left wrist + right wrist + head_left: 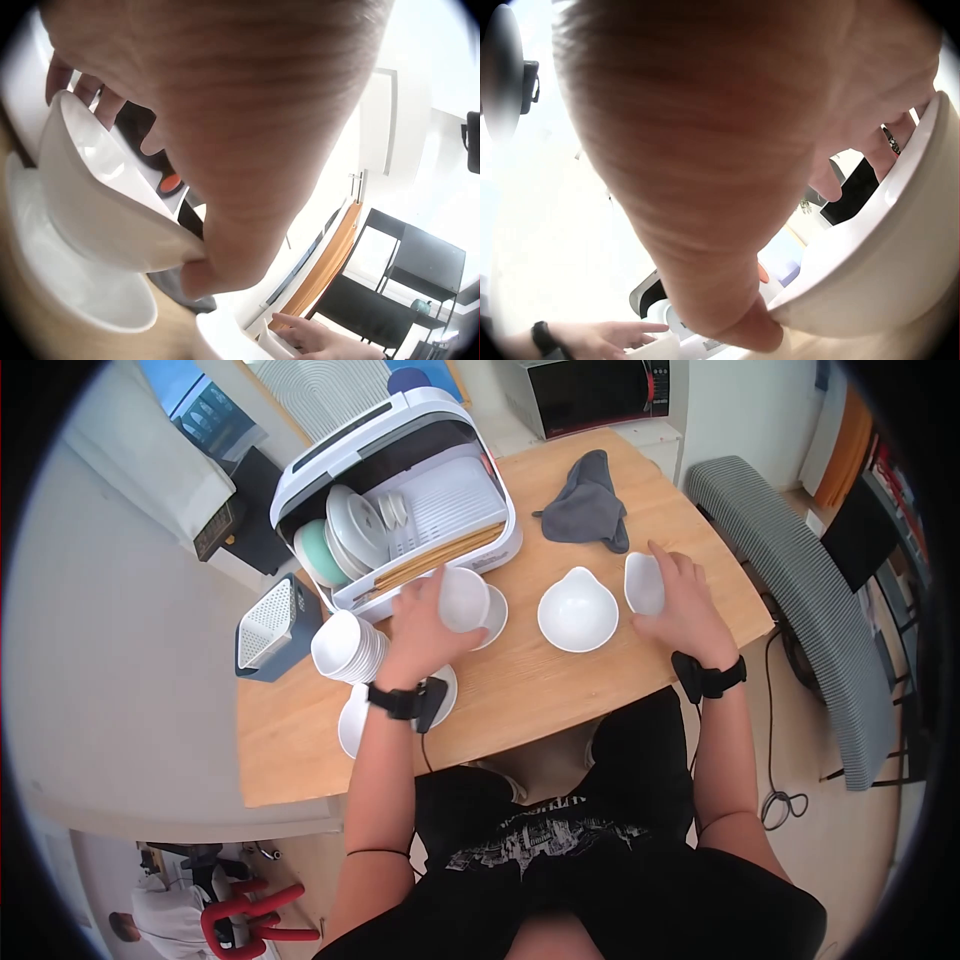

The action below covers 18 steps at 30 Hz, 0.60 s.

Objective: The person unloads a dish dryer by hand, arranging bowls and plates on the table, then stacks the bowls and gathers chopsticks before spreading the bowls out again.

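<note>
My left hand grips a white bowl across its rim, thumb on the near side and fingers on the far side. Directly beneath that bowl is a second white dish; the left wrist view shows the held bowl tilted over this lower dish. On the right, my right hand holds another white bowl by its rim, thumb and fingers spread to opposite sides. Between the hands sits a white bowl with a small pointed lip.
Left of my left hand stands a stack of white bowls, with white dishes partly under the forearm. Behind are an open dish box with plates and chopsticks, a blue-grey basket and a grey cloth. A striped bench flanks the table.
</note>
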Available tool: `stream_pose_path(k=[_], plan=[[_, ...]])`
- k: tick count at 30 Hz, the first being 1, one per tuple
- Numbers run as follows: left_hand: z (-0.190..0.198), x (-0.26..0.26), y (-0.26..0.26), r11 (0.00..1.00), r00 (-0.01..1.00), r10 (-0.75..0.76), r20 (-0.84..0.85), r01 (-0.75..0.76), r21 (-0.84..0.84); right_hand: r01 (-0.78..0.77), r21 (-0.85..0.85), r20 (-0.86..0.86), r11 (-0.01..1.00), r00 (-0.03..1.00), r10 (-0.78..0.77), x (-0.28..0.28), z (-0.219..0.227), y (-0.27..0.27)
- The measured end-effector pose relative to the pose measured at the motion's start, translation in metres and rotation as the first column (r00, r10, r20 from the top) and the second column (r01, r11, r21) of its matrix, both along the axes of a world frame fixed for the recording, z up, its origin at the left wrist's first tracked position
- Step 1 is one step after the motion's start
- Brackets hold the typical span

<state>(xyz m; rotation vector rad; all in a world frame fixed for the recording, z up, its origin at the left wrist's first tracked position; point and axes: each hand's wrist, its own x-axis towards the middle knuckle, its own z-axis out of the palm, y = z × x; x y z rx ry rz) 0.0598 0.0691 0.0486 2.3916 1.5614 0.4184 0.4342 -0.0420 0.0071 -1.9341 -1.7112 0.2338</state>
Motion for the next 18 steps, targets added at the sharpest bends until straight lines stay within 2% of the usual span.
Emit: stream_pose_path(k=[2,3,5,6,8,9,10,11,12,14,16,18], plan=[[0.022,-0.02,-0.017,0.994,0.996,-0.005,0.089,-0.004,0.107,0.026,0.151,0.005,0.988,1.0,-0.027,-0.007,0.009,-0.001],[0.031,-0.035,-0.029,0.988,0.99,-0.03,0.137,0.009,0.153,0.03,0.148,-0.002,0.988,1.0,-0.03,-0.012,0.015,-0.002],[0.045,-0.067,-0.057,0.984,0.991,-0.029,0.132,0.005,0.177,-0.102,0.199,-0.037,0.975,0.993,0.111,-0.027,0.028,-0.002],[0.047,-0.085,-0.07,0.99,0.988,-0.001,0.155,-0.02,0.139,-0.094,0.2,-0.041,0.975,0.994,0.104,-0.037,0.029,0.0],[0.043,-0.121,-0.094,0.994,0.984,0.026,0.176,-0.044,0.098,-0.198,0.214,-0.002,0.957,0.979,0.203,-0.057,0.031,0.005],[0.035,-0.14,-0.104,0.987,0.978,0.138,0.154,-0.148,0.056,-0.199,0.215,-0.002,0.956,0.979,0.204,-0.064,0.032,0.007],[0.027,-0.154,-0.112,0.966,0.959,0.254,0.128,-0.258,0.017,-0.203,0.105,-0.023,0.973,0.978,0.207,-0.073,0.033,0.009],[0.017,-0.165,-0.119,0.962,0.955,0.266,0.13,-0.271,0.018,-0.214,-0.006,-0.041,0.977,0.976,0.213,-0.081,0.033,0.012],[0.009,-0.173,-0.126,0.951,0.945,0.307,0.115,-0.31,0.007,-0.232,-0.005,-0.038,0.973,0.972,0.231,-0.089,0.032,0.015],[-0.002,-0.187,-0.136,0.93,0.925,0.366,0.105,-0.367,-0.007,-0.165,-0.046,-0.015,0.985,0.986,0.165,-0.1,0.026,0.018],[-0.009,-0.186,-0.14,0.934,0.914,0.356,0.193,-0.357,-0.035,-0.17,-0.042,0.021,0.985,0.985,0.171,-0.106,0.019,0.021],[-0.013,-0.185,-0.138,0.937,0.916,0.346,0.204,-0.347,-0.031,-0.163,-0.033,0.061,0.986,0.984,0.164,-0.11,0.013,0.022]])
